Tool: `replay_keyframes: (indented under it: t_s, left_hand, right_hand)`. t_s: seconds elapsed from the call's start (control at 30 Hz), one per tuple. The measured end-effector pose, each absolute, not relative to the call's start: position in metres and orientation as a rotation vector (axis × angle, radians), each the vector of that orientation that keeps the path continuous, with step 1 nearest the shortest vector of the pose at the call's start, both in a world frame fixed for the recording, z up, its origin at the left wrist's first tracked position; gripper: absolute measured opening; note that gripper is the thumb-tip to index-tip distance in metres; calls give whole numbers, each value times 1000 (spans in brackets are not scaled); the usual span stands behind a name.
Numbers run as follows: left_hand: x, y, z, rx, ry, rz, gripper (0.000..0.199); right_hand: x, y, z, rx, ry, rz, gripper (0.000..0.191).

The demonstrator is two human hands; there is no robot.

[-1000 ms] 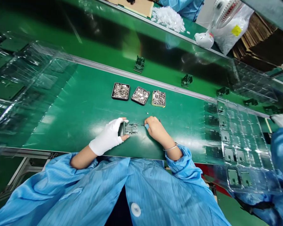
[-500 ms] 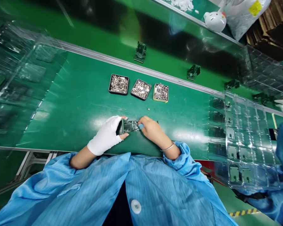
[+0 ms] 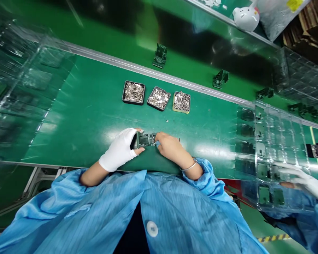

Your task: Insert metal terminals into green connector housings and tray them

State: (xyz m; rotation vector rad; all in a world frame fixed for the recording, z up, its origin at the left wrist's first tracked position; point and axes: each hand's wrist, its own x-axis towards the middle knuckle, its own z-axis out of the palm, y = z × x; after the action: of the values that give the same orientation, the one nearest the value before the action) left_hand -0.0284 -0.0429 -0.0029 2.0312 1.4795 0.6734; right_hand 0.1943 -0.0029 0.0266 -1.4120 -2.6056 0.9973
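My left hand (image 3: 122, 149), in a white glove with bare fingertips, is closed on the left end of a green circuit board assembly (image 3: 147, 140). The bare fingers of my right hand (image 3: 169, 146) pinch its right end, with a bit of blue at the fingertips; what that blue is, I cannot make out. Beyond my hands stand three small trays of shiny metal parts: a left tray (image 3: 134, 92), a middle tray (image 3: 159, 98) and a right tray (image 3: 181, 101). One tiny metal piece (image 3: 167, 121) lies between them and my hands.
Past a metal rail (image 3: 116, 65) stand several board assemblies, one (image 3: 160, 56) behind the trays. A clear compartment tray (image 3: 281, 130) holding boards is at the right, where a person's gloved hand (image 3: 302, 180) reaches over it. Clear plastic trays (image 3: 39, 79) lie at the left.
The other person's gloved hand has come from the right edge to over the clear tray. My hands keep their hold on the assembly. The view has shifted slightly.
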Motion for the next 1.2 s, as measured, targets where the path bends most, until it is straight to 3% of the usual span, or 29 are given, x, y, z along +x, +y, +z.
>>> replay_keyframes:
  t_s: [0.1, 0.3, 0.4, 0.53, 0.63, 0.73, 0.93, 1.2]
  left_hand:
    - [-29, -44, -4, 1999, 1475, 719, 59]
    - [-23, -50, -4, 1957, 1444, 957, 58]
    - [-22, -51, -2, 1989, 1361, 1039, 69]
    - [-25, -45, 0, 2073, 1362, 1015, 87]
    - [-26, -39, -2, 2167, 1513, 862, 75]
    - [-27, -35, -5, 2171, 1565, 740, 66]
    - [-29, -36, -3, 2192, 1534, 647, 64]
    - [-28, -34, -1, 2225, 1502, 606, 64]
  right_hand:
    - [203, 3, 23, -1277, -2469, 1144, 27]
    - [209, 10, 15, -1108, -2073, 1053, 6]
    - [198, 7, 19, -1087, -1919, 1148, 6]
    - [184, -2, 28, -1032, -2173, 886, 8]
    - [179, -6, 32, -897, -2488, 677, 18]
    - [188, 11, 37, -801, -2552, 683, 21]
    - [252, 92, 36, -1754, -2077, 419, 28]
    - [261, 116, 13, -1833, -2085, 397, 30]
